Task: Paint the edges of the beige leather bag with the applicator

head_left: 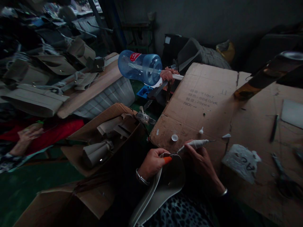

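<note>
Shoe upper [163, 186] — pale, curved, held over the lap at near centre, its top edge against the near rim of the cardboard-covered counter [213, 104]. Left hand [152, 162] clamped on that top edge, an orange cot on the thumb. Right hand [201, 157] closed around a white tube [194, 144], nozzle toward the right, lying just above the upper's edge and over the cardboard; tip too fine and dim to tell whether touching anything.

Judged as mid-step on a single piece: upper in hand, tube in hand, no visible bead or gloss on the upper in this light, so extent of application not to be told. On the cardboard just beyond the hands, a small white cap [174, 137] and two or three white nozzle tips [201, 130] — loose, apart from each other.

To the left, an open box [111, 132] with several grey pieces inside, near the lap; whether finished or waiting cannot be told. Farther left, stacked grey uppers [35, 97] in heaps, a sign of much stock about.

At far centre, a blue water jug [139, 66] on its side. At right on the counter, scissors [281, 176], a dark pen-like tool [274, 127] and a crumpled marked paper [241, 160], all well apart from the hands. At far left edge, another person's hand [26, 135] over red cloth.
</note>
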### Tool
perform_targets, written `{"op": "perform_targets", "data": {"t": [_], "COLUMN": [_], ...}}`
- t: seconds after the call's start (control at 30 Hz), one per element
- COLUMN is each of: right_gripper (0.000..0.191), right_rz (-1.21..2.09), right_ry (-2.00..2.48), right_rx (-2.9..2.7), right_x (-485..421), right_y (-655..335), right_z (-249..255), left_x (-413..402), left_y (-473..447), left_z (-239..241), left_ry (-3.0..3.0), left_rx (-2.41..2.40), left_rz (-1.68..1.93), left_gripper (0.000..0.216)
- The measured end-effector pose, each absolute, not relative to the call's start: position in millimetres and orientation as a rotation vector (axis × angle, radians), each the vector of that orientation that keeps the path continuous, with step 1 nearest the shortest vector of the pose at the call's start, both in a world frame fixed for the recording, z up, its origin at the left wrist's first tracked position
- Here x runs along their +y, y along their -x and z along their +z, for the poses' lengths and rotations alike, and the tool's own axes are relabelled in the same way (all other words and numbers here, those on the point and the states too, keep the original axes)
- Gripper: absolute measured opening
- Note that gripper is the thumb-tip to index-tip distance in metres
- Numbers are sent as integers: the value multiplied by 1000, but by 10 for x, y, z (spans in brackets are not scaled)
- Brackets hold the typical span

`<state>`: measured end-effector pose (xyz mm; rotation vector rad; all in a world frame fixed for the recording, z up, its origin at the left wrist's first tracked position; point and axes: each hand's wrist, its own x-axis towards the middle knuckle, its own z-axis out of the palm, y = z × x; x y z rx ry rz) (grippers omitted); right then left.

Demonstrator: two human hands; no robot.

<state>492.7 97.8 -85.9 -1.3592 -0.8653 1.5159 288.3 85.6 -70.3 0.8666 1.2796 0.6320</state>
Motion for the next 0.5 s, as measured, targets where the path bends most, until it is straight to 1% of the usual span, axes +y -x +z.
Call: {"op": "perform_targets", "data": {"t": [0.23, 0.5], "right_gripper": [38, 40], "right_rz": [1576, 1599], "right_ry": [1303, 1290], "right_rx": [-922, -915], "right_x": [1001, 1000], "right_y": [-4946, -4902], "right_z": [-858, -873], "left_x": [826, 819], "left_y": [-2886, -2862], "left_z": [-695, -709], "left_ry": [-891, -891], "left_rx": [1293, 1272], "left_rz": [625, 650], "left_gripper": [21, 20]}}
